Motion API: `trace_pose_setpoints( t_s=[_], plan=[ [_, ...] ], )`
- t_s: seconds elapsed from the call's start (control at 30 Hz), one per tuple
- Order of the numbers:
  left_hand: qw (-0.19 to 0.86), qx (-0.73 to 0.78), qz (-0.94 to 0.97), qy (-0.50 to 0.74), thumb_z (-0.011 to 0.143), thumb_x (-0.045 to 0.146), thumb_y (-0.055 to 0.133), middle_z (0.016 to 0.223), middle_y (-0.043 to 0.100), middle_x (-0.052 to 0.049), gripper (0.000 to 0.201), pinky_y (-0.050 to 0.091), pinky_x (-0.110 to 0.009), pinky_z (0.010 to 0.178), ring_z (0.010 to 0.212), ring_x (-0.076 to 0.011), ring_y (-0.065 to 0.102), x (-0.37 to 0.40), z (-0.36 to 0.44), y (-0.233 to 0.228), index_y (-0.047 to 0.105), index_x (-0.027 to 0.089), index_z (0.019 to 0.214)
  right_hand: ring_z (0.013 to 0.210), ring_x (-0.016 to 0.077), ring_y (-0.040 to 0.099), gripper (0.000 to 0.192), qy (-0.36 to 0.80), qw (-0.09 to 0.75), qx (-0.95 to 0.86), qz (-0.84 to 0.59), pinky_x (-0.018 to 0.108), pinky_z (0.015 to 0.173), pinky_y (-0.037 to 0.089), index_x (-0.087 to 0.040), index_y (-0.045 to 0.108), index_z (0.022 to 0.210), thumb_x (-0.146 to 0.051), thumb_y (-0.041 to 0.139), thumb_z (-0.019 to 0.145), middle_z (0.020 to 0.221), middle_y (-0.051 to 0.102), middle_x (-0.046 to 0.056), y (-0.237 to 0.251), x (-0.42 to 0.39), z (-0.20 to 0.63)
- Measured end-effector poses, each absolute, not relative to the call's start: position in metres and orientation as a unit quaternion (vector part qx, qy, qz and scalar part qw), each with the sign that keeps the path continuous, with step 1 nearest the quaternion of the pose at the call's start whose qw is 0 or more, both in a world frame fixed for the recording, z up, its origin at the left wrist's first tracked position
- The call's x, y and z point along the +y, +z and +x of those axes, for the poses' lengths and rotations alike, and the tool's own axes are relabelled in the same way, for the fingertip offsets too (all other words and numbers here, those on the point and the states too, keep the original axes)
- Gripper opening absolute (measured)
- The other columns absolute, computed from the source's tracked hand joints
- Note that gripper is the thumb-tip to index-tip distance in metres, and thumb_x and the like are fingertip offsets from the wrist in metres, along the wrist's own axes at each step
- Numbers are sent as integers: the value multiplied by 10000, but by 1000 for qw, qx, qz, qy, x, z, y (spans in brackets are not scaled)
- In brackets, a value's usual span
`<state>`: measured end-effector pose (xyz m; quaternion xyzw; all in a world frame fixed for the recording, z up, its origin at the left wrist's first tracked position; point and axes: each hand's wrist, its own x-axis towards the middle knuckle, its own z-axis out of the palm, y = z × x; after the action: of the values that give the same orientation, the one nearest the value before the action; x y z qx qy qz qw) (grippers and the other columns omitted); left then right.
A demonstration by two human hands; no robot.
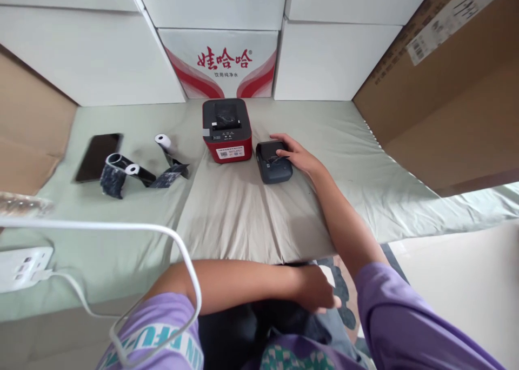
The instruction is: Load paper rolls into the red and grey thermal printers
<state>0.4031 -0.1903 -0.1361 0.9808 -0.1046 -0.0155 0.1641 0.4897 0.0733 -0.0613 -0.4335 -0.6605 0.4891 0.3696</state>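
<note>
My right hand (298, 154) reaches forward and rests on the right side of a small dark grey label printer (272, 163), fingers touching its top. To the left of it stands a larger red and black printer (226, 129). My left hand (316, 290) lies low against my lap, below the front edge of the cloth-covered surface (243, 218), and holds nothing that I can see. Two paper rolls (163, 140) (132, 169) with dark wrappers lie to the left of the red printer.
A black phone (98, 156) lies at the far left. A white power strip (24, 267) with a white cable (178, 251) sits at the near left. White boxes, one printed in red (221, 61), line the back; brown cardboard (446, 88) stands at the right.
</note>
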Motion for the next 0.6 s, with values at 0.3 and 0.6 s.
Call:
trace_pose_setpoints(
  t_s=[0.3, 0.6],
  plan=[
    [207, -85, 972, -75, 871, 328, 685, 649, 676, 7, 113, 381, -295, 451, 460, -167, 541, -189, 406, -135, 703, 235, 932, 1287, 267, 615, 615, 414, 402, -580, -575, 533, 1152, 466, -278, 455, 1511, -352, 485, 900, 1445, 612, 94, -54, 49, 487],
    [216, -79, 967, -107, 917, 294, 602, 752, 734, -47, 207, 387, -307, 478, 577, -205, 640, -188, 403, -125, 718, 193, 1056, 1422, 424, 459, 1178, 201, 397, -604, -661, 602, 1160, 416, -99, 168, 1631, -447, 766, 677, 1480, 486, 277, -67, -13, 424]
  ],
)
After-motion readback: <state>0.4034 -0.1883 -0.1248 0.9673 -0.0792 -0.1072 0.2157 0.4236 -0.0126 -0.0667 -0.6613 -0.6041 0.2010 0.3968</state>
